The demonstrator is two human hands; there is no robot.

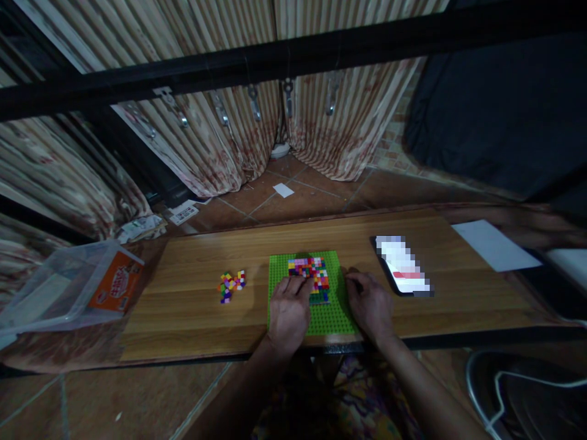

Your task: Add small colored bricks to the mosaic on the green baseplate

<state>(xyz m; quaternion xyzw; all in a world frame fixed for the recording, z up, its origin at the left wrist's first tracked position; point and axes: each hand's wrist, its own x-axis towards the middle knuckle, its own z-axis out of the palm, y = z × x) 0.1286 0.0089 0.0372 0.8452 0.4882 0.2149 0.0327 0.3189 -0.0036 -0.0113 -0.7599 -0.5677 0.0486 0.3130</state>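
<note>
The green baseplate (pixel 330 321) lies flat on the wooden surface (pixel 197 330), around the middle of its length and close to its near edge. A patch of small coloured bricks (pixel 316 269) covers the middle of the baseplate toward its far edge, with red, yellow, white, pink, purple and blue among them; bare studs run along the right edge and across the near part. The person's left hand (pixel 288 310) reaches over the near left part of the baseplate, its fingers bent and close together, their tips at the patch; whether they grip a brick cannot be told. The right hand (pixel 370 305) is at the right edge of the baseplate, its fingers curled in toward the thumb; whether anything is pinched there cannot be told either. Loose bricks (pixel 232 284) in many colours lie in a small heap between the baseplate and the left edge of the surface. A phone (pixel 403 266) with a lit screen lies aslant between the right hand and the right edge. Just beyond that edge is a white sheet (pixel 498 244); beyond the left edge stands a clear plastic box (pixel 59 305) with an orange label (pixel 114 282).
</note>
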